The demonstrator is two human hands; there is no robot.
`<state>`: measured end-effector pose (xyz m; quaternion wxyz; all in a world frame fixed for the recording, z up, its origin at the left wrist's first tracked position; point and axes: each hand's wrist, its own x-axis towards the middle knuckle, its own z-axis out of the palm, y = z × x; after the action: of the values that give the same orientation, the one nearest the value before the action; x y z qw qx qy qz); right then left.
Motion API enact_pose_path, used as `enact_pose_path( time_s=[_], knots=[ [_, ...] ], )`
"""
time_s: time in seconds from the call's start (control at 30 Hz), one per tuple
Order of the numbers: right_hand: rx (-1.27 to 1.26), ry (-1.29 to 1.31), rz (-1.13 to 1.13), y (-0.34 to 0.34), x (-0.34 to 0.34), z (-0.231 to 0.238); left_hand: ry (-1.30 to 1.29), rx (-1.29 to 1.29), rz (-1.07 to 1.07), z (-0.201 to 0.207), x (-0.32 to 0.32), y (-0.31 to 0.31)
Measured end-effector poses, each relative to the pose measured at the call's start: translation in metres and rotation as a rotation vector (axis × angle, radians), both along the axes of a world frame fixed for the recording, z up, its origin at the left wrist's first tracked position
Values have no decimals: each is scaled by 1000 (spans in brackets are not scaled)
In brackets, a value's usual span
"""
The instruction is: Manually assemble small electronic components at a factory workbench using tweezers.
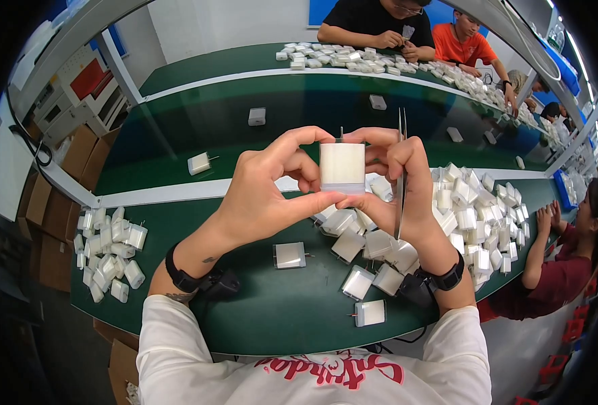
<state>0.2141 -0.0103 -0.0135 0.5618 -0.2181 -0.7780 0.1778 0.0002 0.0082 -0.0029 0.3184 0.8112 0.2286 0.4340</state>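
A white plug-in charger [343, 165] stands upright between my two hands, its metal pin pointing up. My left hand [262, 189] grips its left side, thumb below and index finger at the top. From the other side, my right hand [413, 179] holds the same charger with thumb and index finger. A pair of metal tweezers [401, 196] is also tucked in the right hand's fingers, tips up. Beneath the hands, one charger [290, 256] lies alone on the green table. Another lone charger [370, 312] rests near the table's front edge.
A large heap of chargers [474, 216] spreads to the right, and a smaller pile [113, 250] sits at the left. Behind a white rail [157, 196] runs a dark green surface [191, 121] with a few scattered chargers. Co-workers sit across and at the right.
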Motion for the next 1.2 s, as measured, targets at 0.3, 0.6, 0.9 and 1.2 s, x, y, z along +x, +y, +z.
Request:
enact_pose_path(
  time_s=[0.3, 0.6, 0.9, 1.2],
  knots=[
    [32, 37, 17, -1, 3, -1, -34, 53, -44, -2, 4, 3],
    [-132, -271, -419, 1, 13, 3, 134, -477, 93, -56, 0, 94],
    [-403, -118, -255, -3, 5, 14, 878, 4, 866, -144, -114, 271],
    [-262, -148, -316, -7, 11, 12, 167, -94, 532, -55, -37, 142]
  ],
)
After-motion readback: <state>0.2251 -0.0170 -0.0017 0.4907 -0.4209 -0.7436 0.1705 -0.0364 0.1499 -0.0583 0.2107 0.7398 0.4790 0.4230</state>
